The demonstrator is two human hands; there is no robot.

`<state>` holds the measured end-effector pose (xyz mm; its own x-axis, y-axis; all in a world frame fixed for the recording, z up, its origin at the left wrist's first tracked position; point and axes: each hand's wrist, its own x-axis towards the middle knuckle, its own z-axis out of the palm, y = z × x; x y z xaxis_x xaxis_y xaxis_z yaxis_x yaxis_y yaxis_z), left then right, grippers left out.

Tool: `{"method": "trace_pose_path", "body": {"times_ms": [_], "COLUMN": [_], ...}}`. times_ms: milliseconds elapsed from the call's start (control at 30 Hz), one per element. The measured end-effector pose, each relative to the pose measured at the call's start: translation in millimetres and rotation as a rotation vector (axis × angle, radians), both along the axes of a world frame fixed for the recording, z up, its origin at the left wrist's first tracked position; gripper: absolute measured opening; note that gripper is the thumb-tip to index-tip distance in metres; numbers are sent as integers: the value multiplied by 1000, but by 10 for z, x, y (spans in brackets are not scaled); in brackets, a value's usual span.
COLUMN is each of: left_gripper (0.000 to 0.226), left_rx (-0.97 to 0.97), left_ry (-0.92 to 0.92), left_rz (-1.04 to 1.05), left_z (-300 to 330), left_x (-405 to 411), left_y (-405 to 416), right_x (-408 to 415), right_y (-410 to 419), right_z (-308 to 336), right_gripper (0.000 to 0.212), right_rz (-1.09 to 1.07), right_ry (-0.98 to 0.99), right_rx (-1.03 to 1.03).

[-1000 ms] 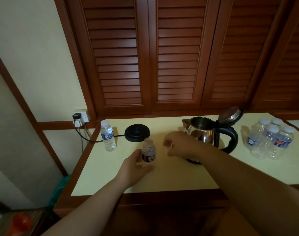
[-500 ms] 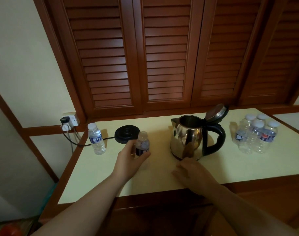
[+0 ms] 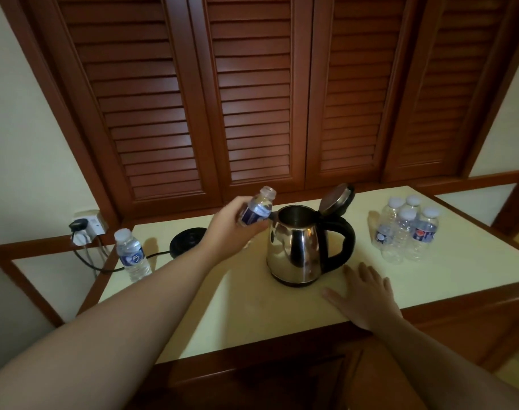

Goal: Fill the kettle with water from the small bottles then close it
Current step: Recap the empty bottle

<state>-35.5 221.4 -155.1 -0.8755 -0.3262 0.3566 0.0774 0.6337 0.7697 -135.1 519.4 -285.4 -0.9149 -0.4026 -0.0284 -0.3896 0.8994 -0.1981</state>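
Observation:
A steel kettle (image 3: 295, 250) with a black handle stands mid-counter, its lid (image 3: 336, 199) tipped up and open. My left hand (image 3: 230, 229) grips a small uncapped water bottle (image 3: 257, 210), raised off the counter and tilted, its neck just left of the kettle's mouth. Flat on the counter by the front edge, just right of the kettle's base, lies my right hand (image 3: 363, 294), fingers spread, holding nothing. One capped bottle (image 3: 131, 254) stands at the left. Several capped bottles (image 3: 406, 232) are grouped at the right.
The black kettle base (image 3: 187, 242) sits behind my left wrist, its cord running to a wall socket (image 3: 88, 226) at the left. Louvred wooden doors (image 3: 252, 99) rise right behind the cream counter (image 3: 252, 315). A wooden rim borders the counter.
My left hand lifted the open bottle from the counter and tilted it toward the kettle's mouth. My right hand came to rest flat by the kettle's base.

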Motion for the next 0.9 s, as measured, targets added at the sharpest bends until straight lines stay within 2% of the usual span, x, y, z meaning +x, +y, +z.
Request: {"method": "trace_pose_path", "body": {"times_ms": [167, 400, 667, 900], "left_gripper": [62, 72, 73, 73], "left_rx": [-306, -573, -824, -910], "left_ry": [-77, -206, -281, -285], "left_rz": [-12, -63, -120, -118], "left_z": [68, 287, 679, 855], "left_x": [-201, -233, -287, -312], "left_y": [-97, -266, -391, -406], "right_x": [26, 7, -13, -13], "right_y": [0, 29, 35, 44], "right_z": [23, -20, -55, -55], "right_gripper": [103, 100, 98, 98], "right_rz": [34, 46, 42, 46], "right_ry": [-12, 17, 32, 25], "right_rx": [4, 0, -7, -26]}}
